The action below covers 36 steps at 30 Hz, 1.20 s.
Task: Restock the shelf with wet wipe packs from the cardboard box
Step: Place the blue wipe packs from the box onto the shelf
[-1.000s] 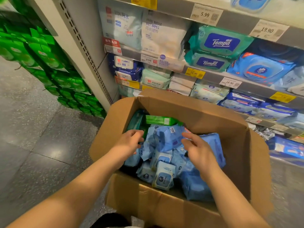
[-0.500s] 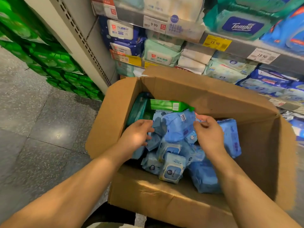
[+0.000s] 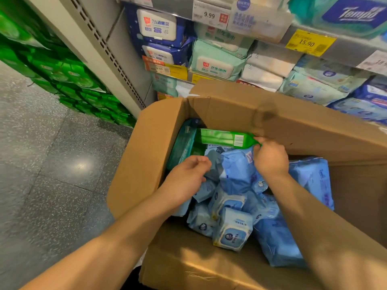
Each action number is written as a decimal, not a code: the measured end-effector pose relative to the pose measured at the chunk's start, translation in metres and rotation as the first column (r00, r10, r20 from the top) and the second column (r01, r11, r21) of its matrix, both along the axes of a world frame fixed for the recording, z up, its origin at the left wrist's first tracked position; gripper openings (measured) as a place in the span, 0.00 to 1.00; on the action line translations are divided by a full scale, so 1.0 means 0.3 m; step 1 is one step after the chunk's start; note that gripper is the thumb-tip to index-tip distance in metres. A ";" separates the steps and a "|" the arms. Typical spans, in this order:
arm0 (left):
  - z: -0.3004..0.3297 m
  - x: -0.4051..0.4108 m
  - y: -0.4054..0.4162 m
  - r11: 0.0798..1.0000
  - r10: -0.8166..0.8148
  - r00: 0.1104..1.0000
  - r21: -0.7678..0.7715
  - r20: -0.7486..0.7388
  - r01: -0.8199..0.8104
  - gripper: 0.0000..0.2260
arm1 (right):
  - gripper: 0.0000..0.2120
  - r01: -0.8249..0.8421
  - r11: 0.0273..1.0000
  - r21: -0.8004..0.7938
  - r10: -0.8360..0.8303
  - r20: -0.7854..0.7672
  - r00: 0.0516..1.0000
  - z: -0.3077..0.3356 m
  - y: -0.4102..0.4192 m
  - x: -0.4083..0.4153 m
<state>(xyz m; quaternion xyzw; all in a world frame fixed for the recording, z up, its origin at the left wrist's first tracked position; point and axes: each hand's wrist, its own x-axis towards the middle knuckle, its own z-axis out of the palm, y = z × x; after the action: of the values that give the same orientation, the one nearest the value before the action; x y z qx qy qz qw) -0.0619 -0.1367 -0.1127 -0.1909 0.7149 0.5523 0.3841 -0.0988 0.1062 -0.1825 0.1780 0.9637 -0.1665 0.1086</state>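
Both hands are down in the open cardboard box (image 3: 240,114). The right hand (image 3: 270,158) pinches the end of a green pack (image 3: 222,139) at twelve o'clock in the box, against the far wall. The left hand (image 3: 186,178) hovers at nine o'clock, fingers loosely curled, seemingly holding nothing. Blue wet wipe packs (image 3: 234,227) are heaped between and below them.

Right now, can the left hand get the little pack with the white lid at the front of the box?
Probably yes. The left hand hovers open inside the cardboard box, and the little pack lies on top of the pile with nothing over it.
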 end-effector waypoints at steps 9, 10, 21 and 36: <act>0.041 0.007 -0.023 1.000 0.003 0.999 0.022 -0.035 -0.002 0.07 | 0.09 -0.091 0.996 0.025 0.094 -0.311 0.946 0.122 -0.045 0.047; 0.050 0.005 -0.027 1.000 0.006 0.999 0.013 -0.046 -0.006 0.06 | 0.10 -0.116 0.993 0.018 0.114 -0.359 0.927 0.159 -0.055 0.049; 0.273 0.066 0.024 0.969 -0.245 0.879 -0.090 -0.410 0.228 0.18 | 0.16 0.194 0.902 -0.386 -0.310 -0.264 0.913 0.706 -0.108 0.169; 0.608 0.256 0.280 0.979 -0.054 0.621 0.082 -0.782 0.188 0.37 | 0.09 0.161 0.203 -0.966 -0.737 -0.042 0.675 1.244 -0.088 0.398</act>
<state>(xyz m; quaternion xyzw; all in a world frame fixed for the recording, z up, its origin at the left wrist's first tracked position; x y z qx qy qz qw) 0.0148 -0.0527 0.0696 0.1445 0.7761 0.6073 0.0893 0.0206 0.0799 0.1907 0.3226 0.5855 -0.7331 -0.1252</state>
